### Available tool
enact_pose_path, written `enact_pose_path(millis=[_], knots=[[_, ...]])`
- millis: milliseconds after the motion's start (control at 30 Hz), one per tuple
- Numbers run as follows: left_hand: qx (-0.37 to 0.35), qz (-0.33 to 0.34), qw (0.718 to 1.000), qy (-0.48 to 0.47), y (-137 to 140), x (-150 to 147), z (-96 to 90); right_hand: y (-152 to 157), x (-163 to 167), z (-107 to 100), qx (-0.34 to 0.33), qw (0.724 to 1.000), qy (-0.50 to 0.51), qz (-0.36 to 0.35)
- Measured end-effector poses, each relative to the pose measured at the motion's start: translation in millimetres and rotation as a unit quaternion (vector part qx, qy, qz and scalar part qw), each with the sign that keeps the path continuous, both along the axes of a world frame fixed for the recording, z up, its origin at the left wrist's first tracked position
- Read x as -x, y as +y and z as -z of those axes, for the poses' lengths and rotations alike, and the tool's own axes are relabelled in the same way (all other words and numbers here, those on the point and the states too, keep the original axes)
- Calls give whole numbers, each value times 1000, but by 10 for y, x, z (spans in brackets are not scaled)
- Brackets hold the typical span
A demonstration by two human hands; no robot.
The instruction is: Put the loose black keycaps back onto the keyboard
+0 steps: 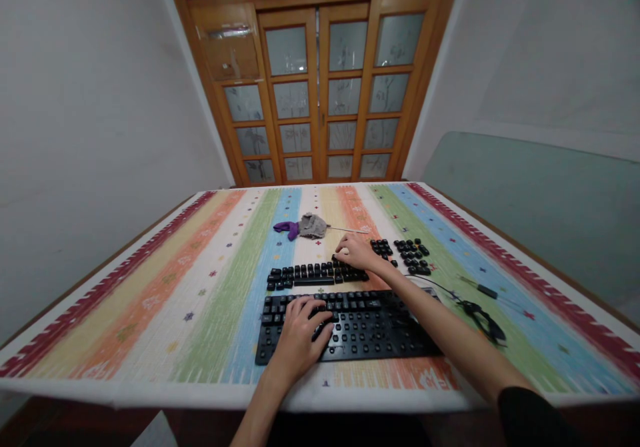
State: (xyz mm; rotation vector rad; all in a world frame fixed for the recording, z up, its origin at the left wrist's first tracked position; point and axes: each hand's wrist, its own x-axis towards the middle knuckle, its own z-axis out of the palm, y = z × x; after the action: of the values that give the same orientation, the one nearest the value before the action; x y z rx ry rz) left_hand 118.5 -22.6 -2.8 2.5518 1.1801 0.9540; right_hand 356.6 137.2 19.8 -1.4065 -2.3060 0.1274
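A black keyboard (pixel 370 340) lies near the table's front edge. Keycaps sit on its far rows and left end; bare key stems show across the rest. My left hand (pixel 299 332) rests over its left half, fingers spread and bent, thumb apart; what lies beneath the fingertips is hidden. Beyond the keyboard, loose black keycaps (pixel 314 281) are laid out in rows. My right hand (pixel 357 252) reaches over these, thumb and fingers pinched together at a keycap (pixel 335 259), which is mostly covered. More loose keycaps (pixel 413 255) lie grouped to the right of that hand.
A grey cloth (pixel 313 226) and a purple cloth (pixel 287 229) lie farther back, beside a thin stick (pixel 350 229). On the right are a coiled black cable (pixel 483 320) and a dark-handled tool (pixel 485 290). A striped tablecloth (pixel 150 287) covers the table.
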Motion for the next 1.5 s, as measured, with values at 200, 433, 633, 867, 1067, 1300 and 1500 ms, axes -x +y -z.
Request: enact_pose_path(millis=[200,433,633,867,1067,1300,1500], knots=[[6,9,1000,-1,-15,39,-4,123,54,85,26,999,-25,13],[21,13,1000,6,-16,46,-17,159,75,126,27,999,-25,10],[26,15,1000,8,4,45,-12,64,16,-11,6,1000,2,-9],[17,21,1000,-4,90,23,-29,-530,-146,-203,8,994,47,-95],[7,34,999,-8,127,-62,-40,-1117,-102,-126,49,981,109,-153],[10,41,999,-2,121,-141,-44,-1451,18,35,20,981,104,-164],[5,41,999,-1,133,-174,-4,-1490,70,134,-33,985,73,-155]])
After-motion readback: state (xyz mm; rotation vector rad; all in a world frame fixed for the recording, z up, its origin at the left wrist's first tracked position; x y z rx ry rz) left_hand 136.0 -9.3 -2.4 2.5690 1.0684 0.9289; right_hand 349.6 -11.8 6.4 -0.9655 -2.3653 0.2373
